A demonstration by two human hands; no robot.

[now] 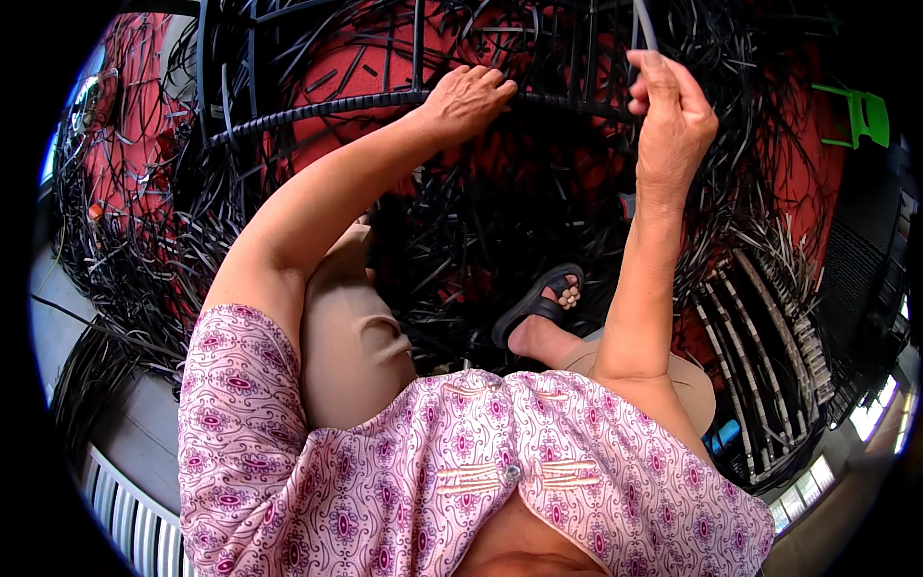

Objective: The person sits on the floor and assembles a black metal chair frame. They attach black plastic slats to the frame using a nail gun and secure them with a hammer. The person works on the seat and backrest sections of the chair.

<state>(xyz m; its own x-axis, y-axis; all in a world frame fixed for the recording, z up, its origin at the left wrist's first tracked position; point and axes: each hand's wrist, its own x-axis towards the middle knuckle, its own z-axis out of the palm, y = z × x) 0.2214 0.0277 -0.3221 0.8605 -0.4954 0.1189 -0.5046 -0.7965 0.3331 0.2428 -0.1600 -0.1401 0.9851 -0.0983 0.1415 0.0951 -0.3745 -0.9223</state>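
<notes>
A dark frame with a curved front rail (332, 108) spans the upper part of the view; black strip is wound in close turns along that rail. My left hand (468, 101) is closed over the middle of the rail, its fingertips hidden behind it. To the right and raised beside the frame, my right hand (673, 115) pinches a flat plastic strip (645, 24) that runs up out of view and looks pale grey in the light. Whether this strip joins the wound rail cannot be made out.
Heaps of loose black strips (433, 231) cover the red floor covering (125, 183) around my sandalled foot (546, 303). On the right lie a slatted wound piece (760, 365) and a blue object (723, 436). A green stool (865, 117) stands at far right; a white slatted thing (130, 514) is lower left.
</notes>
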